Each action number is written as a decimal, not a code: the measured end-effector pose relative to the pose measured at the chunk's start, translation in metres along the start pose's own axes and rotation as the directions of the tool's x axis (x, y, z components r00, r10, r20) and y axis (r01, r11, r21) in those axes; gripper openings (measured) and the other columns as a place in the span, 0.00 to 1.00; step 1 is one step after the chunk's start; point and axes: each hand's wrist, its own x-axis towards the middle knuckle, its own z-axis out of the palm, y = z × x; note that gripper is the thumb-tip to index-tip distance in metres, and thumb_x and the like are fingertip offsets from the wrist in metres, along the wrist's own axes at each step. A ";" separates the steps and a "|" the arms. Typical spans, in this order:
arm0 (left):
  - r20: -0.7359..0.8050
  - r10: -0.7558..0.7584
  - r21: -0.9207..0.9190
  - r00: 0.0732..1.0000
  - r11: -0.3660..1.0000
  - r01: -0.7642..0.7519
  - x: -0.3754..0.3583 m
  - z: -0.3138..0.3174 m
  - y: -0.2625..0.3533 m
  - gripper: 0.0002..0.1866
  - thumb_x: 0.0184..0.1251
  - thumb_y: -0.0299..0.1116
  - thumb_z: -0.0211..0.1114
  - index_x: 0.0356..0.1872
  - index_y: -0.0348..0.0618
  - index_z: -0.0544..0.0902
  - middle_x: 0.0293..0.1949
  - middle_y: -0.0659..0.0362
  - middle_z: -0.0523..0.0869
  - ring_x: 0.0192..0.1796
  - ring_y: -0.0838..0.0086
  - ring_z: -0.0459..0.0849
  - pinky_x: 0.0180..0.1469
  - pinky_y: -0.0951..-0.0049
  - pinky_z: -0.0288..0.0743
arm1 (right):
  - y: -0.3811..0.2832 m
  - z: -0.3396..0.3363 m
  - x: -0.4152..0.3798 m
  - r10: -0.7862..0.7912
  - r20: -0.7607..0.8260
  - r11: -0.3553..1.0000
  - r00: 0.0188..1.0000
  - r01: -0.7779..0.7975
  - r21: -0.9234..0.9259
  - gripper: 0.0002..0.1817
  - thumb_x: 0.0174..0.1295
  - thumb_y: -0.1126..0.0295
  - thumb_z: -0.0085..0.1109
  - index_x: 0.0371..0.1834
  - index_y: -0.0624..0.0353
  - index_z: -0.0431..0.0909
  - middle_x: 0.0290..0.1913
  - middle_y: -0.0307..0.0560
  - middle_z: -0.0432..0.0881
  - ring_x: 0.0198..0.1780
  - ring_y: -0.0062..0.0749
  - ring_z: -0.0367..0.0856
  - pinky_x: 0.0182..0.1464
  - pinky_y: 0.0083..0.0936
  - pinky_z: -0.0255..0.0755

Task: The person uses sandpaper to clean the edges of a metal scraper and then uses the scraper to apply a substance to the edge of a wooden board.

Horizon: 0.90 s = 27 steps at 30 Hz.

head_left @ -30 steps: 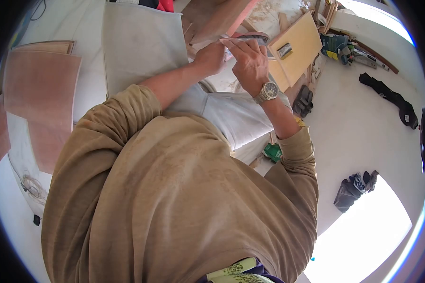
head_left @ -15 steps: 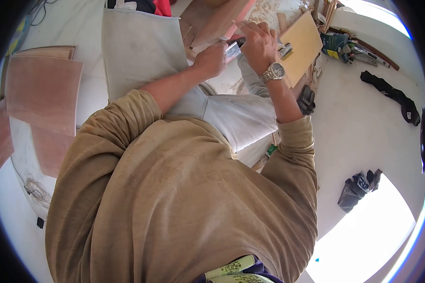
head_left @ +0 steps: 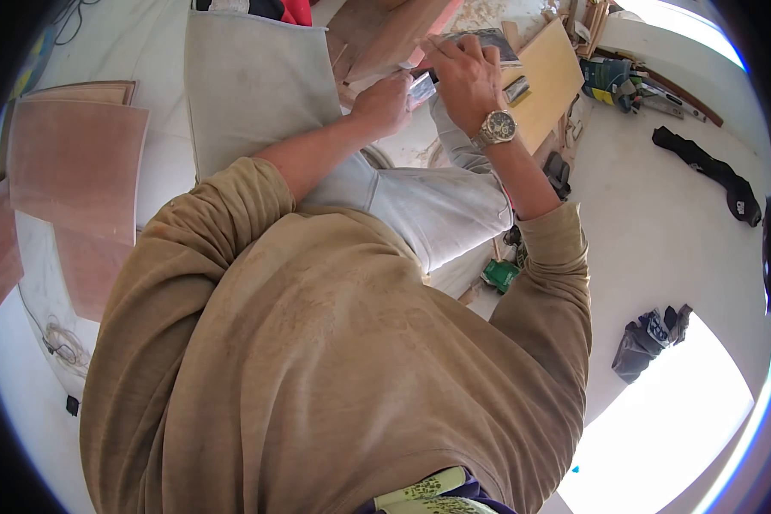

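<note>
Left hand (head_left: 384,101) closed around a small pale block (head_left: 421,88), one end showing past the knuckles. Right hand (head_left: 464,75), silver metal wristwatch (head_left: 494,128) on the wrist, fingers curled over the edge of a dark grey sheet, likely sandpaper (head_left: 487,38); exact pinch hidden behind the fingers. Block just left of the right palm, between the two hands, touching or nearly touching both. Sheet above and beyond the right fingertips, well clear of the left grip.

Behind both grips: flat yellow wooden panel (head_left: 550,79) with a small metal fitting (head_left: 516,89), and a reddish-brown plywood board (head_left: 390,34), leaning. Below the hands: light grey trouser leg (head_left: 433,210), tan long-sleeved shirt (head_left: 317,360) filling the lower view. Small green box (head_left: 498,274) on the floor beneath the right forearm; contents not visible. Far right of the grip, on white floor (head_left: 660,231): dark cloth bundle (head_left: 647,343), black strap-like item (head_left: 711,178). Far left: stacked reddish plywood sheets (head_left: 73,163).
</note>
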 end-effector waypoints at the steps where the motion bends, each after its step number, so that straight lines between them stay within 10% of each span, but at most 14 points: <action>1: 0.005 -0.017 -0.005 1.000 1.000 0.017 0.000 -0.002 0.001 0.17 0.73 0.34 0.64 0.54 0.30 0.80 0.49 0.39 0.88 0.53 0.46 0.88 0.56 0.48 0.80 | 0.001 0.003 0.001 -0.019 0.028 1.000 0.999 0.019 -0.013 0.20 0.60 0.73 0.62 0.56 0.51 0.88 0.46 0.33 0.89 0.50 0.32 0.81 0.49 0.37 0.68; 10: 0.167 -0.074 0.164 0.983 0.985 0.046 0.002 -0.006 0.003 0.19 0.73 0.31 0.62 0.60 0.32 0.81 0.49 0.40 0.89 0.54 0.47 0.88 0.55 0.49 0.81 | -0.024 -0.011 -0.006 -0.051 0.030 0.993 0.998 0.048 0.108 0.14 0.59 0.71 0.64 0.48 0.49 0.90 0.42 0.32 0.88 0.49 0.32 0.80 0.50 0.34 0.68; 19: 0.012 -0.007 0.022 1.000 1.000 0.007 -0.001 -0.003 0.003 0.21 0.73 0.30 0.62 0.65 0.36 0.78 0.51 0.41 0.88 0.55 0.47 0.87 0.56 0.48 0.80 | -0.001 -0.008 0.014 -0.048 0.142 0.997 0.989 0.056 -0.052 0.12 0.60 0.71 0.64 0.46 0.50 0.90 0.43 0.33 0.89 0.51 0.33 0.81 0.50 0.35 0.69; 22: 0.225 0.075 0.212 0.971 0.969 -0.124 0.006 0.002 -0.010 0.22 0.73 0.30 0.63 0.66 0.37 0.77 0.52 0.42 0.88 0.56 0.47 0.87 0.57 0.47 0.80 | -0.033 -0.015 -0.001 -0.097 0.170 0.995 0.981 0.099 -0.005 0.13 0.60 0.71 0.64 0.47 0.52 0.89 0.46 0.35 0.90 0.50 0.33 0.81 0.49 0.36 0.69; 27: -0.030 0.033 0.009 0.999 0.999 -0.033 0.003 0.013 -0.012 0.15 0.72 0.32 0.66 0.55 0.36 0.83 0.51 0.44 0.89 0.56 0.49 0.87 0.57 0.47 0.80 | -0.025 -0.017 -0.006 0.019 0.013 0.999 1.000 -0.019 0.047 0.18 0.59 0.73 0.63 0.54 0.54 0.88 0.51 0.32 0.89 0.51 0.32 0.80 0.49 0.35 0.68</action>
